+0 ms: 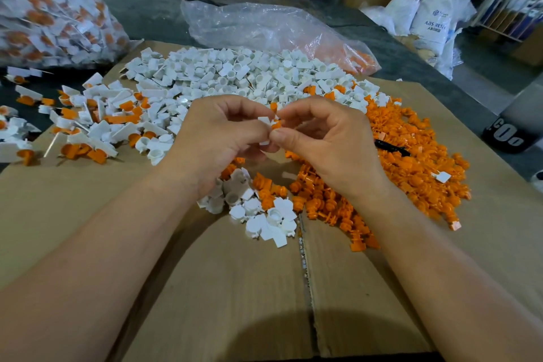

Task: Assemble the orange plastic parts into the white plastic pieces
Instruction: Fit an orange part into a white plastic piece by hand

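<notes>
Two bare forearms reach in from the near edge over a flat sheet of cardboard (pixel 205 288). At their ends the left hand (pixel 217 138) and the right hand (pixel 326 141) meet above the middle of the sheet, both with curled fingers. The left hand pinches a small white piece (pixel 265 122) between thumb and forefinger. The right hand pinches an orange part (pixel 276 125) and holds it against the white piece — the two are touching, but how deep one sits in the other I cannot tell.

Just under the hands lies a small cluster of white pieces (pixel 264 214). To the right spreads an orange pile (pixel 411 161), with a black object (pixel 390 147) lying on it. Behind the hands is a big white pile (pixel 235 73), and to the left a scatter of joined pieces (pixel 97 126) — white with orange. Farther back lies a clear plastic bag (pixel 264 23), at far left a full bag (pixel 44 9) of joined pieces, and at far right some white sacks (pixel 435 15).
</notes>
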